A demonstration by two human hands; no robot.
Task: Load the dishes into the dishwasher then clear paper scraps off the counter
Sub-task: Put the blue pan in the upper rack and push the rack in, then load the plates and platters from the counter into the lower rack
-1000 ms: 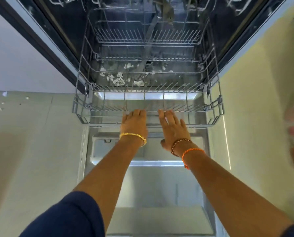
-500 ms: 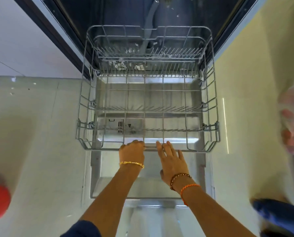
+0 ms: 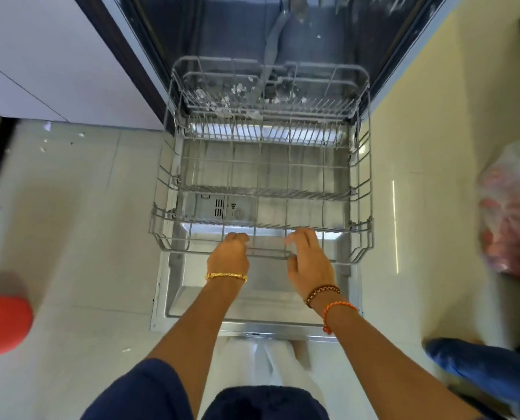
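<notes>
The empty grey wire lower rack [image 3: 360, 189] of the dishwasher is pulled out over the open door [image 3: 192, 301]. My left hand [image 3: 229, 257] grips the rack's front rail with curled fingers. My right hand [image 3: 308, 257] is beside it at the same rail, fingers loosely bent and blurred, touching the wire. No dishes are in view. White scraps [image 3: 236, 89] lie on the dark tub floor behind the rack.
Small paper bits [image 3: 47, 126] lie on the tiled floor at the left by the white cabinet [image 3: 56, 65]. A red object [image 3: 1, 325] sits low left, a blue one [image 3: 480, 365] low right, and a pinkish plastic bag [image 3: 513, 207] at the right wall.
The rack has slid out of the tub toward me over the door, with both hands on its front rail. My right fingers have gone from flat to loosely bent.
</notes>
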